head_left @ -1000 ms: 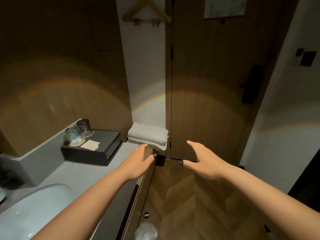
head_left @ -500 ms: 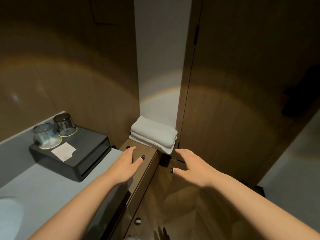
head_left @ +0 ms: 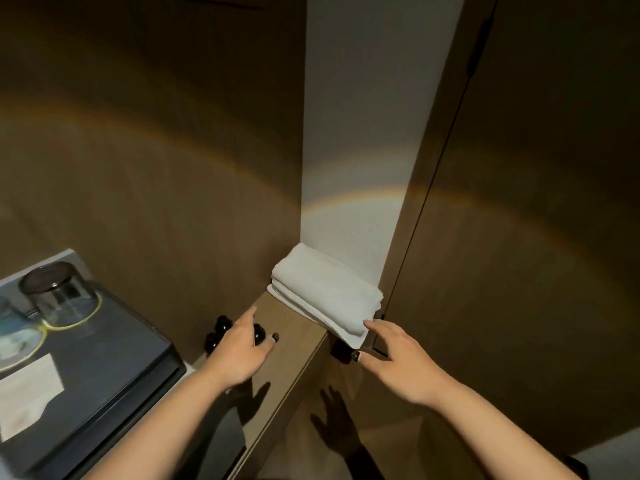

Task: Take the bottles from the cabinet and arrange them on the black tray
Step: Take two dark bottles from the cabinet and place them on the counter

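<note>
The black tray (head_left: 114,372) lies at the lower left on the counter. Several glossy black round tops (head_left: 221,327), possibly bottle caps, show just behind the tray's right corner; whatever is below them is hidden. My left hand (head_left: 239,351) hovers over them, fingers apart, holding nothing. My right hand (head_left: 398,362) is open, its fingertips at the front edge of a folded white towel (head_left: 325,296). No cabinet interior is in view.
Two upturned glasses (head_left: 59,296) and a white card (head_left: 27,386) sit on the tray. The towel rests on a narrow wooden ledge (head_left: 298,341) against a white wall strip. A tall wooden door (head_left: 519,271) fills the right side. Wooden floor lies below.
The view has moved closer and to the right. Both hands have reached forward: the left over the black round tops, the right up to the towel's edge.
</note>
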